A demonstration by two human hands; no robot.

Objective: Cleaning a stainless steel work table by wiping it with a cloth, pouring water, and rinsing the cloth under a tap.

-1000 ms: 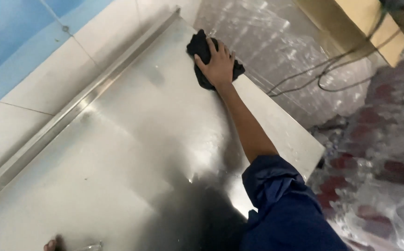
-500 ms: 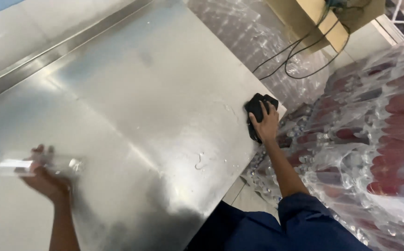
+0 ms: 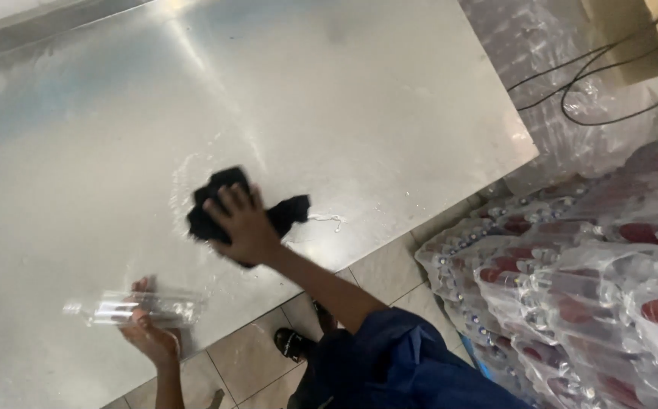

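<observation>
Since half a second ago the right hand (image 3: 244, 227) has carried the black cloth (image 3: 227, 208) from the right edge of the steel table (image 3: 389, 98) inward toward the middle of its near half, and the left hand (image 3: 149, 333) with its clear plastic bottle (image 3: 136, 307) has come closer to the near edge.

Head view: the right hand lies flat on the cloth, fingers spread and pressing down rather than clenched around it, the cloth bunched beneath the palm with a corner sticking out on the right side. Just beside that corner a small wet streak (image 3: 329, 220) shines on the metal, and more faint wet marks show to the left of the cloth. The forearm runs back over the near edge to a dark blue sleeve (image 3: 397, 363).

The left hand is at the near edge of the table toward its left end, fingers curled around the bottle from below; the bottle lies on its side, neck pointing left, blurred. How tightly the fingers close I cannot tell.

Below the near edge a tiled floor (image 3: 389, 273) shows, with a black shoe (image 3: 293, 344) on it. Off the right edge stand shrink-wrapped packs of bottles (image 3: 571, 288) with red labels, and beyond the far right corner black cables (image 3: 594, 83) loop over clear plastic wrap
</observation>
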